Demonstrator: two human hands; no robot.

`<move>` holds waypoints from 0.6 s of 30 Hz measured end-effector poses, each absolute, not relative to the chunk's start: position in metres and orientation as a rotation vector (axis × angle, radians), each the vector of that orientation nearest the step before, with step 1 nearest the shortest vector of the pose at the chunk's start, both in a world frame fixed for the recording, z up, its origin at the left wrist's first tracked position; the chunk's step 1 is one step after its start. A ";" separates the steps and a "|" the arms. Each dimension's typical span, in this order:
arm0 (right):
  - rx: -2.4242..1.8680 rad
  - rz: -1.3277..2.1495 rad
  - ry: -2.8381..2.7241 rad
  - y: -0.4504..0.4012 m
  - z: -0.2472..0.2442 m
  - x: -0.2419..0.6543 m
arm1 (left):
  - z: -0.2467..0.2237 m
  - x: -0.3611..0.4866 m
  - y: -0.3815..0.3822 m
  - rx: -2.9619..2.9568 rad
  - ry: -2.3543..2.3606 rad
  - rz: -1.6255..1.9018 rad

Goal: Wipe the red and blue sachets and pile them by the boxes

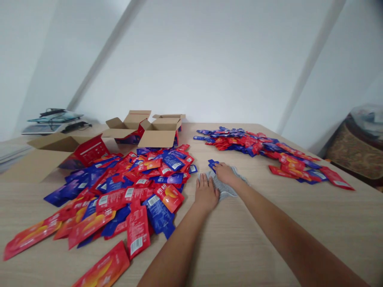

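My left hand (206,194) lies flat on the near edge of a grey cloth (229,189), its fingers stretched forward. Just right of it, my right hand (226,173) bends over the far side of the cloth. The fingers of that hand are curled down on a small blue packet (212,163), whose far end sticks out beyond them. Most of this packet is hidden under the hand. To the left of my left hand spreads a big heap of red and blue packets (140,181), flat and printed, some with barcodes.
A second heap of red and blue packets (251,143) stretches along the table's far right. Open cardboard boxes (158,137) stand behind the left heap, with another open box (56,145) at left. Electronic-looking gear with cables (54,121) sits at the far left. A brown patterned object (353,153) stands beyond the right edge.
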State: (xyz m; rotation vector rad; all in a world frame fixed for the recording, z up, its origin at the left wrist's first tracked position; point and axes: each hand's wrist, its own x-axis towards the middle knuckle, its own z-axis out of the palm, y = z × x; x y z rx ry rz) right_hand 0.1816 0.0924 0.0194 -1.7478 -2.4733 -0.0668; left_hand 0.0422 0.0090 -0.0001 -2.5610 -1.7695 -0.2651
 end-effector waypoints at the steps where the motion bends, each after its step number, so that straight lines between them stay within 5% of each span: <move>1: -1.768 -0.085 -2.442 0.093 0.024 0.182 | -0.001 0.042 0.009 -2.559 -1.765 -0.270; 10: -1.500 -0.345 -2.321 0.029 0.058 0.182 | -0.003 0.040 0.009 -2.559 -1.745 -0.304; 18: -1.732 -0.258 -2.235 0.029 0.023 0.210 | 0.000 0.041 0.008 -2.575 -1.769 -0.310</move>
